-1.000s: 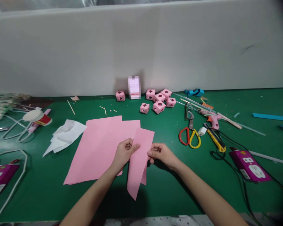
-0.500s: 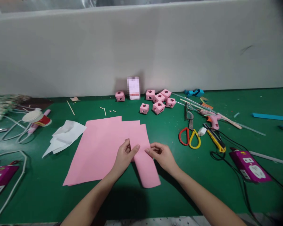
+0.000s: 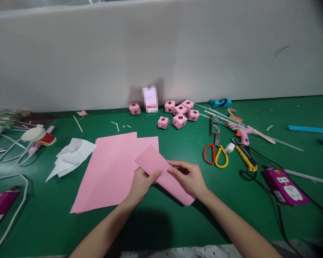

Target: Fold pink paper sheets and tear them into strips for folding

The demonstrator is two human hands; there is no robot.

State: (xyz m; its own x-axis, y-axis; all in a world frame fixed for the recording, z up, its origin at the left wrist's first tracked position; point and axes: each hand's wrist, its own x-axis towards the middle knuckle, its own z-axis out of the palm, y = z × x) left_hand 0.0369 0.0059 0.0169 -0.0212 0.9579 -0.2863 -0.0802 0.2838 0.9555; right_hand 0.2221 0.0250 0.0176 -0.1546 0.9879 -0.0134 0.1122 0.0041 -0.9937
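Note:
A long pink paper strip (image 3: 165, 173) slants between my hands, its lower right end bent over. My left hand (image 3: 144, 182) pinches the strip's near edge, thumb on top. From the other side my right hand (image 3: 187, 177) grips it with the thumb over the face and fingers behind. Larger pink paper sheets (image 3: 110, 168) lie on the green table just left of the strip, partly under its upper end. Farther back stand several small pink paper shapes (image 3: 180, 121) with diamond-shaped openings.
To the right are scissors (image 3: 210, 154), a yellow cutter (image 3: 246, 157), a pink glue gun (image 3: 242, 134) and a purple power strip (image 3: 285, 186) with cables. Crumpled white paper (image 3: 72, 156) and a paper cup (image 3: 39, 135) lie left. A pale wall (image 3: 97, 61) borders the table's back.
The paper strip has turned anticlockwise, from nearly upright to slanting, its upper end swinging left and its lower end right. Both hands still hold it.

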